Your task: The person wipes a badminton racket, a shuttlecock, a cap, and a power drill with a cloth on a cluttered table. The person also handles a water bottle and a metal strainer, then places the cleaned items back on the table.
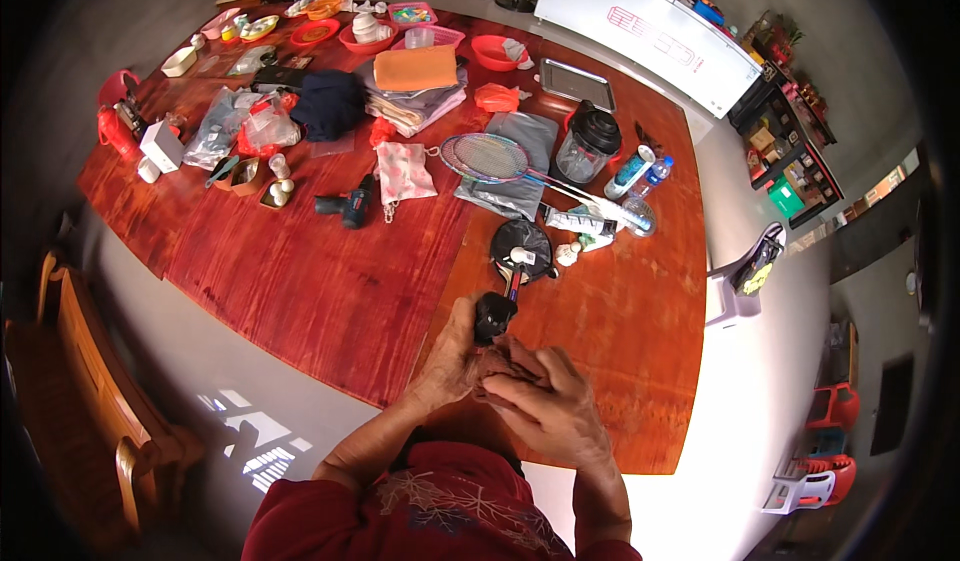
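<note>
Red tabletop (310,271) beneath black object (494,317) (in left hand (448,361)), long axis roughly forward.

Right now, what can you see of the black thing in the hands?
The black thing looks smooth and slightly shiny, maybe plastic, with a rounded end. The left hand holds it over the red-brown table; the right hand is close by. Part is hidden, so I can't name it.
</note>
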A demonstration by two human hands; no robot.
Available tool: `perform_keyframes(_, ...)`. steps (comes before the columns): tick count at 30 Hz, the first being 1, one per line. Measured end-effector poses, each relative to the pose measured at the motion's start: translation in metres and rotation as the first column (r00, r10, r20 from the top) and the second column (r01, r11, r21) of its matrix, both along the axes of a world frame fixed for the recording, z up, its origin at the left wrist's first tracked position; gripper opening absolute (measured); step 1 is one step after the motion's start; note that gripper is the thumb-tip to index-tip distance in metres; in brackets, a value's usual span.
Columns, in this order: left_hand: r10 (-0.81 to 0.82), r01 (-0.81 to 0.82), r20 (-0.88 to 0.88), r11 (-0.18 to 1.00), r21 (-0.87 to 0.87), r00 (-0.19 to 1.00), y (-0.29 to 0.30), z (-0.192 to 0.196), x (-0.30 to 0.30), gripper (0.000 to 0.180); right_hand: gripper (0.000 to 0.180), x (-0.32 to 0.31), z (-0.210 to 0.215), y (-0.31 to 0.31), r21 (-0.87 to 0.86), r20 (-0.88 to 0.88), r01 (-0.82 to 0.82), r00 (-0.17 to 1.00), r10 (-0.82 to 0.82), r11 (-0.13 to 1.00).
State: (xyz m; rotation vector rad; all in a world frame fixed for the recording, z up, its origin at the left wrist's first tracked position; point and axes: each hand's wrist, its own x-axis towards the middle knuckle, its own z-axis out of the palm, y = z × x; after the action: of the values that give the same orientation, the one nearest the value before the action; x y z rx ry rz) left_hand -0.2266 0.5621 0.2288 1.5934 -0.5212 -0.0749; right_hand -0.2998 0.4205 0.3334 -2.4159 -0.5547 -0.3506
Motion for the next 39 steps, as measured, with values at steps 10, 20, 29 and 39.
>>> perform_keyframes(10,-0.056,0.019,-0.185,0.980,-0.198,0.981,-0.015,0.002,-0.008,0.055,0.031,0.027,-0.033,0.005,0.420,0.135,0.244,0.936,-0.326,0.874)
perform_keyframes(20,-0.073,0.062,-0.277,0.997,-0.048,0.958,-0.011,-0.012,-0.013,0.050,0.021,0.017,-0.037,-0.028,0.152,-0.020,0.311,0.950,-0.311,0.938)
perform_keyframes(29,0.091,-0.091,0.001,0.995,0.039,0.996,-0.019,-0.009,-0.016,0.054,0.031,0.019,-0.033,0.011,0.176,0.182,0.310,0.922,-0.340,0.934)
perform_keyframes(39,-0.597,0.012,-0.490,0.642,-0.767,0.636,-0.008,0.001,-0.004,0.046,0.024,0.019,-0.047,-0.014,0.550,-0.058,0.325,0.934,-0.353,0.769)
